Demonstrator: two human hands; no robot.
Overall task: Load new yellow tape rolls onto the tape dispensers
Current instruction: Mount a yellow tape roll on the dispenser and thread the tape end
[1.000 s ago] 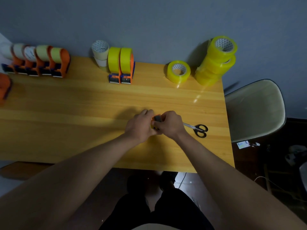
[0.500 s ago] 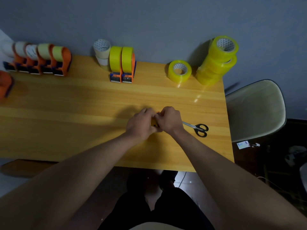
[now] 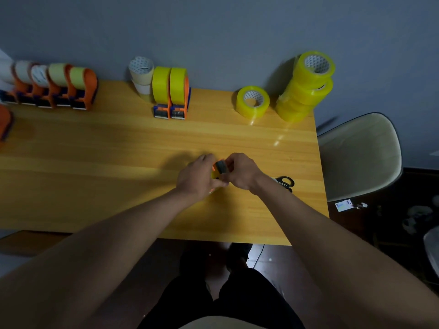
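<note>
Both hands meet over the middle of the desk (image 3: 95,162). The left hand (image 3: 198,176) curls around a tape dispenser (image 3: 219,167), seemingly to brace it, while the right hand (image 3: 242,172) pinches at its grey front end, probably threading tape. Two loaded dispensers (image 3: 171,91) stand at the back; spare yellow rolls (image 3: 306,89) wait stacked at the far right corner, within reach.

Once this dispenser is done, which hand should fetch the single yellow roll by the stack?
Probably right. The right hand is on the side of the lone yellow roll; the left hand would cross over the dispenser.
</note>
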